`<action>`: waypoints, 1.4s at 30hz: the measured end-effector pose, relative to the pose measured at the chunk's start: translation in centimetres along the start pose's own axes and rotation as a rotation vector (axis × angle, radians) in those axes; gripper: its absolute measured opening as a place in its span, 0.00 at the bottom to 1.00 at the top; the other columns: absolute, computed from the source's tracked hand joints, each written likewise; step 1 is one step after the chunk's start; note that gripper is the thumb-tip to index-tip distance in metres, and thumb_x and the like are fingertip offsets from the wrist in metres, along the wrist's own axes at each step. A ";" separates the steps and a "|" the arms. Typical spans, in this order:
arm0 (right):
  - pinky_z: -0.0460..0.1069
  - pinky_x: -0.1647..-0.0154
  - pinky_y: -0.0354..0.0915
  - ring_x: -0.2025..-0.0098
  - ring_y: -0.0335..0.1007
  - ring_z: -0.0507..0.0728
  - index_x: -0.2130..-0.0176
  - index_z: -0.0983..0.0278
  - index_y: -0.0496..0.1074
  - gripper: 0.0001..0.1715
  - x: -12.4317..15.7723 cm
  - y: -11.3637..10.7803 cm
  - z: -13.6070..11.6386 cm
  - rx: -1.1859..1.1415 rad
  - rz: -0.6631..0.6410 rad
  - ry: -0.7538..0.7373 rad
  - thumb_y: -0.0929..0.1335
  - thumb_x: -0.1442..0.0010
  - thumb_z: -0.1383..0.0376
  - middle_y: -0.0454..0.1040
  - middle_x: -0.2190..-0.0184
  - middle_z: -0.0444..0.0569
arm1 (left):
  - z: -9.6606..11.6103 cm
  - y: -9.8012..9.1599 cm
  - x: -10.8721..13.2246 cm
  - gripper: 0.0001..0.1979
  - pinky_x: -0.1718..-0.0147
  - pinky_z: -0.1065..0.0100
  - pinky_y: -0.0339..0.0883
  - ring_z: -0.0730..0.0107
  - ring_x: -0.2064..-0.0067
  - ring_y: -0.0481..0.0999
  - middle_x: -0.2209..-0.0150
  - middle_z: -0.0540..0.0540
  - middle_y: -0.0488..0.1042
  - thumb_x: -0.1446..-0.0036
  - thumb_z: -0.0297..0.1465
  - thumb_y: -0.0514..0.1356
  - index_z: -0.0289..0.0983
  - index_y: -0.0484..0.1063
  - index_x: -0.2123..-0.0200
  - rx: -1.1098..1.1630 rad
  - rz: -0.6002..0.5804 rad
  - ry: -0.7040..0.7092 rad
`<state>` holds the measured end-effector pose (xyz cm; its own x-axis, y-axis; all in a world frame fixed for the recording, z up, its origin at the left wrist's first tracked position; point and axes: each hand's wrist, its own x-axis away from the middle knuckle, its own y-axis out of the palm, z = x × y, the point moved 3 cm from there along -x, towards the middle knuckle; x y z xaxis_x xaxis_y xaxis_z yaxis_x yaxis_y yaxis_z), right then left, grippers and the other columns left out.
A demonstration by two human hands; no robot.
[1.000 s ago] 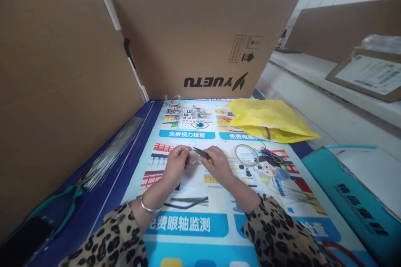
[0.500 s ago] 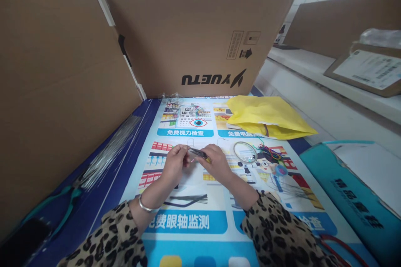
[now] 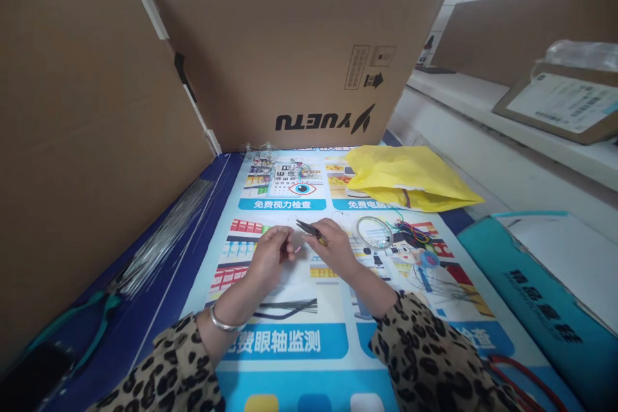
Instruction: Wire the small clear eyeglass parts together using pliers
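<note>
My right hand (image 3: 335,250) is wrapped round a small pair of dark-jawed pliers (image 3: 313,232), its jaws pointing up and left. My left hand (image 3: 271,256), with a silver bangle at the wrist, pinches a thin wire (image 3: 292,219) whose faint loop rises above the fingertips. A small pink bit shows beside those fingertips. The pliers' tips are just right of the left fingers, apart from them. Under the forearms, a bundle of dark wires (image 3: 292,308) lies on the printed sheet (image 3: 333,273).
At left lie a bundle of straight silver wires (image 3: 167,238) and teal-handled pliers (image 3: 91,328). A clear ring-shaped roll (image 3: 374,233), coloured cords (image 3: 415,229) and a yellow bag (image 3: 410,174) are at right, beside a teal box (image 3: 521,290). Cardboard panels (image 3: 290,45) stand behind and left.
My right hand has drawn the pliers slightly away from my left fingertips, and their jaws now point further up. The whole view has shifted a little.
</note>
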<state>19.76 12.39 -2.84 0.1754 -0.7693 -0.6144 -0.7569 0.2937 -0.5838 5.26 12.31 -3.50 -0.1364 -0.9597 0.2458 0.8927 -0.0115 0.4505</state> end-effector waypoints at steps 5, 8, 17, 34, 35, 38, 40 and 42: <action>0.49 0.63 0.62 0.65 0.65 0.54 0.64 0.63 0.70 0.14 0.1 0.2 0.0 -0.023 -0.029 -0.023 0.67 0.47 0.56 0.70 0.71 0.48 | 0.1 -0.5 -0.3 0.08 0.82 0.74 0.56 0.80 0.83 0.63 0.82 0.54 0.64 0.51 0.34 0.58 0.35 0.66 0.73 0.001 0.042 0.039; 0.50 0.63 0.62 0.65 0.65 0.54 0.65 0.63 0.70 0.14 0.2 0.4 0.1 -0.003 -0.032 -0.036 0.68 0.48 0.56 0.71 0.70 0.48 | 0.1 -0.4 -0.3 0.07 0.81 0.74 0.56 0.79 0.83 0.63 0.82 0.54 0.65 0.51 0.33 0.58 0.35 0.65 0.73 0.008 0.045 0.036; 0.50 0.63 0.62 0.65 0.66 0.54 0.65 0.63 0.70 0.13 0.3 0.5 0.2 0.022 -0.022 -0.044 0.67 0.47 0.57 0.72 0.70 0.48 | 0.1 -0.2 -0.2 0.08 0.81 0.74 0.58 0.79 0.81 0.63 0.82 0.53 0.65 0.52 0.33 0.59 0.35 0.65 0.74 0.040 0.038 0.040; 0.50 0.63 0.62 0.65 0.65 0.54 0.65 0.63 0.70 0.13 0.2 0.3 0.4 -0.016 -0.022 -0.013 0.67 0.47 0.56 0.71 0.70 0.48 | 0.0 -0.2 -0.2 0.07 0.81 0.74 0.57 0.79 0.82 0.63 0.82 0.54 0.64 0.51 0.33 0.59 0.35 0.66 0.73 0.021 0.035 0.031; 0.50 0.63 0.62 0.65 0.65 0.54 0.65 0.63 0.70 0.13 0.2 0.3 0.4 -0.017 -0.026 -0.011 0.67 0.47 0.56 0.71 0.70 0.48 | 0.0 -0.3 -0.2 0.07 0.81 0.74 0.57 0.79 0.82 0.63 0.82 0.54 0.64 0.51 0.33 0.59 0.35 0.66 0.73 0.020 0.035 0.030; 0.50 0.62 0.61 0.65 0.65 0.54 0.65 0.63 0.70 0.13 0.2 0.3 0.4 -0.020 -0.043 0.000 0.67 0.47 0.57 0.71 0.70 0.48 | 0.0 -0.3 -0.2 0.07 0.82 0.74 0.57 0.79 0.82 0.63 0.82 0.54 0.64 0.50 0.33 0.58 0.35 0.66 0.72 0.011 0.031 0.025; 0.50 0.63 0.61 0.65 0.65 0.54 0.65 0.63 0.70 0.13 0.2 0.4 0.5 -0.024 -0.042 0.005 0.67 0.47 0.57 0.71 0.70 0.48 | 0.0 -0.3 -0.2 0.07 0.82 0.74 0.57 0.79 0.82 0.63 0.82 0.54 0.64 0.50 0.33 0.58 0.35 0.66 0.72 0.008 0.028 0.022; 0.50 0.63 0.61 0.65 0.65 0.54 0.65 0.63 0.70 0.13 0.2 0.4 0.5 -0.027 -0.040 0.007 0.67 0.47 0.56 0.70 0.70 0.48 | -0.1 -0.3 -0.2 0.07 0.82 0.74 0.57 0.79 0.82 0.63 0.81 0.53 0.64 0.50 0.32 0.58 0.34 0.66 0.72 0.010 0.035 0.024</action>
<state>19.82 12.67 -3.48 0.2019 -0.7841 -0.5869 -0.7660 0.2470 -0.5935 5.02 12.51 -3.75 -0.0950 -0.9658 0.2413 0.8922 0.0248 0.4509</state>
